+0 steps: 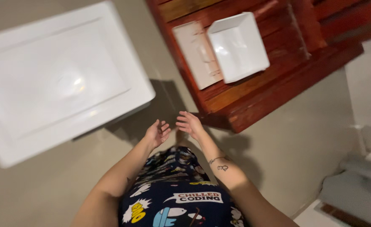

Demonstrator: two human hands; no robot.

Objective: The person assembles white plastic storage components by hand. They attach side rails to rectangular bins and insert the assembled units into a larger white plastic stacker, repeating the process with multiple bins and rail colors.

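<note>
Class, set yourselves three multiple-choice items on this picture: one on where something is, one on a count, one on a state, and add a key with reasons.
1. Where does the white rectangular dish sit?
A. in the sink
B. on the red wooden shelf
C. on the floor

2. How many white dishes lie on that shelf?
A. one
B. two
C. four

3. In what state are the left hand and the right hand?
A. open and empty
B. gripping a dish
C. resting in the sink

Key: 1 B, the dish rests on the wooden slats; 2 B, a flat white tray lies beside it; 3 A, fingers spread, nothing held, beside the white sink.
</note>
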